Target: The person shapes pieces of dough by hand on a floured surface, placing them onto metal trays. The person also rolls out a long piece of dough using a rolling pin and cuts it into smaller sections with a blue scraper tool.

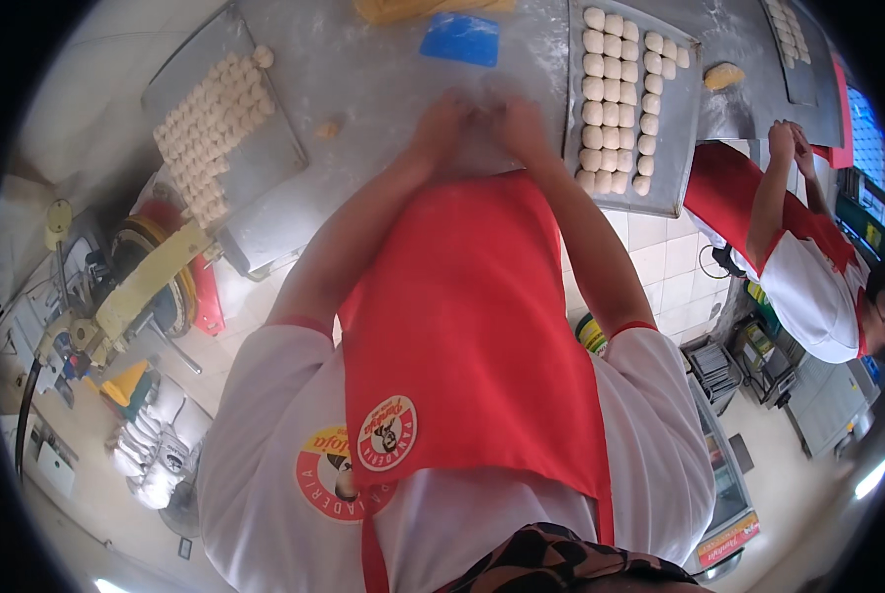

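Both my hands are low over the floured metal worktable [363, 59], close together in front of my red apron. Motion smears the fingers of my left hand [446, 121] and my right hand [518, 121], and whatever is under them cannot be made out. Just beyond them lies a flat blue dough scraper [460, 40]. To the right, a metal tray [673, 163] bears rows of round pale dough balls [611, 91]. On the left, many small dough pieces [215, 124] sit crowded on another tray [282, 158]. A small dough scrap [327, 128] rests between that tray and my left hand.
A yellowish mass [433, 9] lies at the table's far edge. At right, a co-worker [808, 227] in a red apron holds both hands together near a yellowish lump [724, 76] and a further tray [796, 74]. A machine with a yellow arm [151, 282] stands at left.
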The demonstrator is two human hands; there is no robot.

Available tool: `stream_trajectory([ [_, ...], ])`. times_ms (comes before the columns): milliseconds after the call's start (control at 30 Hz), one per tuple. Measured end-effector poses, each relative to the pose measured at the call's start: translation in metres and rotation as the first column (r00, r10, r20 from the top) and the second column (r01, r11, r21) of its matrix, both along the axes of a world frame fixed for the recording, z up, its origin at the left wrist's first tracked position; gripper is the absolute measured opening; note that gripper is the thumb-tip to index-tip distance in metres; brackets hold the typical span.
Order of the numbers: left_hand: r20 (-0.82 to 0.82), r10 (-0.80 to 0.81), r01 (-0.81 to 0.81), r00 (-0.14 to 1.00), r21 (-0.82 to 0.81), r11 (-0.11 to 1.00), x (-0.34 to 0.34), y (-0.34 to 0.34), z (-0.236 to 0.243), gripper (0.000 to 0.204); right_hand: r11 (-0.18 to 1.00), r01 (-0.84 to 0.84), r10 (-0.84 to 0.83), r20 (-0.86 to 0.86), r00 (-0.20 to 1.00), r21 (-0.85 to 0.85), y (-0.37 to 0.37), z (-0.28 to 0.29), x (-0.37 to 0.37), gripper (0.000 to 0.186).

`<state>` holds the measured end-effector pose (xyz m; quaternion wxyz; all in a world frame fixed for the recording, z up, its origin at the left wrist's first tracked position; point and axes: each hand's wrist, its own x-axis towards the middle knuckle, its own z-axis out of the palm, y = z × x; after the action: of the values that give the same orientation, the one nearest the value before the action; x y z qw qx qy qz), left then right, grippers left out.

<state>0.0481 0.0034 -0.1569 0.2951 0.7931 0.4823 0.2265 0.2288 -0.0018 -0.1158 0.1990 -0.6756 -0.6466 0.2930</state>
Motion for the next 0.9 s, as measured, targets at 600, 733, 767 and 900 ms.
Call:
stream_trajectory([
  [600, 0.197, 0.559, -0.402, 0.806, -0.51, 0.76, -0.001, -0.052, -0.023, 0.038, 0.928, -0.198, 0.069, 0.376, 0.924, 0.316, 0.036, -0.03, -0.055, 0.052],
  [733, -0.024, 0.476, -0.454, 0.879, -0.348, 0.82, -0.013, -0.063, -0.021, 0.033, 0.922, -0.142, -0.029, 0.43, 0.903, 0.359, 0.018, -0.037, -0.061, 0.053],
  [767, 0.041, 0.46, -0.397, 0.887, -0.444, 0.804, -0.017, -0.07, -0.024, 0.033, 0.934, -0.085, 0.035, 0.15, 0.988, 0.347, 0.013, -0.04, -0.052, 0.052],
  [900, 0.292, 0.431, -0.213, 0.854, -0.561, 0.8, -0.005, -0.056, -0.014, 0.034, 0.899, -0.307, 0.215, 0.296, 0.931, 0.311, 0.006, -0.039, 0.0, 0.042],
])
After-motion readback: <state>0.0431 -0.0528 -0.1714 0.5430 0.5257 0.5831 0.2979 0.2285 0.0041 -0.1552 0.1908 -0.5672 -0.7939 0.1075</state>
